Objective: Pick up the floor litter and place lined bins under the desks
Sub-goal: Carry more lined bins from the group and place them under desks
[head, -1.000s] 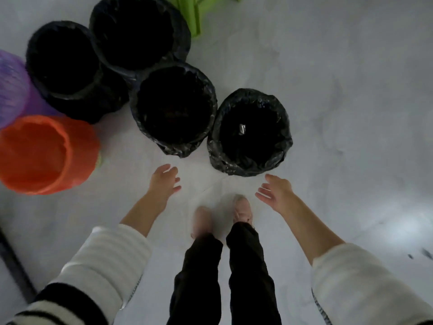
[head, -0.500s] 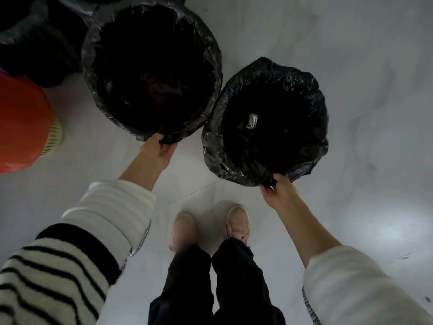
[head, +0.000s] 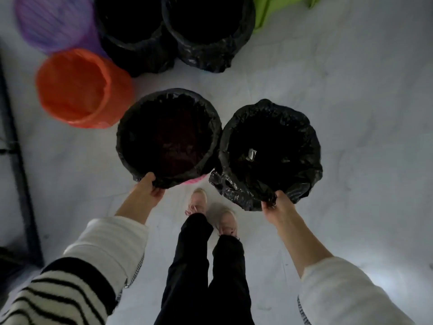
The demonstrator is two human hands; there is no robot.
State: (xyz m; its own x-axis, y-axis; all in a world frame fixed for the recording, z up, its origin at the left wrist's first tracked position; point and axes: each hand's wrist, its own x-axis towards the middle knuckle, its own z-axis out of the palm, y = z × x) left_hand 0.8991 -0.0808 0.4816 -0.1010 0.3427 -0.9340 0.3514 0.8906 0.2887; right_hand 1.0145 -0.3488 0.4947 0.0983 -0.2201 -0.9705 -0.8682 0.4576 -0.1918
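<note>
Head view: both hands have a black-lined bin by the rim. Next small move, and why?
Probably carry both away toward the desks. The left hand grips the near rim of the black-lined round bin with a pink base; the right hand grips the liner edge of the other black-lined round bin, which holds a small pale scrap. No desk shows, so I cannot tell the direction.

Two bins with black liners [head: 168,137] [head: 269,153], the left one showing pink [head: 194,181] beneath. Behind stand an orange-lined bin [head: 77,90], a purple one [head: 54,22], two more black-lined [head: 133,36] [head: 208,31], and something lime green [head: 264,10]. The floor [head: 351,113] is pale grey; the left sleeve [head: 70,289] white with black stripes, the trousers [head: 203,266] black.
</note>
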